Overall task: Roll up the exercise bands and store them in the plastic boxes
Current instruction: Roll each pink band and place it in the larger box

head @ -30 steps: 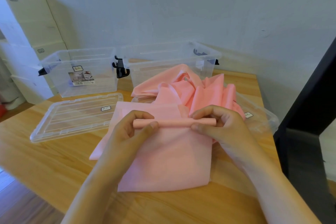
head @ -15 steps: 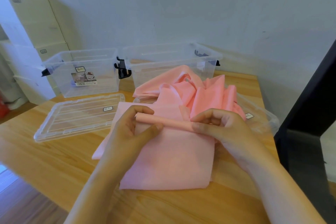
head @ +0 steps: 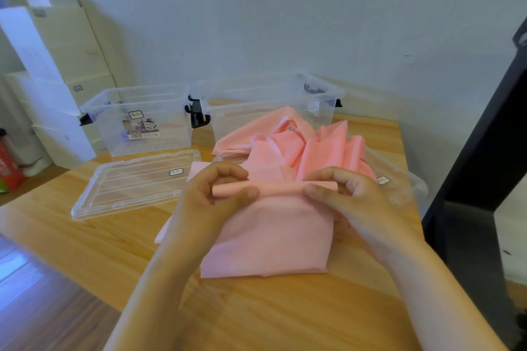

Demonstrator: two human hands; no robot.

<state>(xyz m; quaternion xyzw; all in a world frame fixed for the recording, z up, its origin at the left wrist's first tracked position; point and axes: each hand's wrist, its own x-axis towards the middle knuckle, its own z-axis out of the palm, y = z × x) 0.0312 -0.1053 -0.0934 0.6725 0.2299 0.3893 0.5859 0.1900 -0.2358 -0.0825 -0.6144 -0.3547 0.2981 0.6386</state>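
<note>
Fingers of left hand and right hand pinch the rolled far edge of the flat pink exercise band on the wooden surface. Risk: uneven turning cones the roll; slack grip lets it spring open.

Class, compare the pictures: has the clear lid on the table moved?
No. The clear lid keeps its place right in front of the labelled box; only the view shifted slightly.

We face a pale, scuffed wall behind a light wooden table; white cartons stacked at left, plank floor below, a black post at right.
</note>
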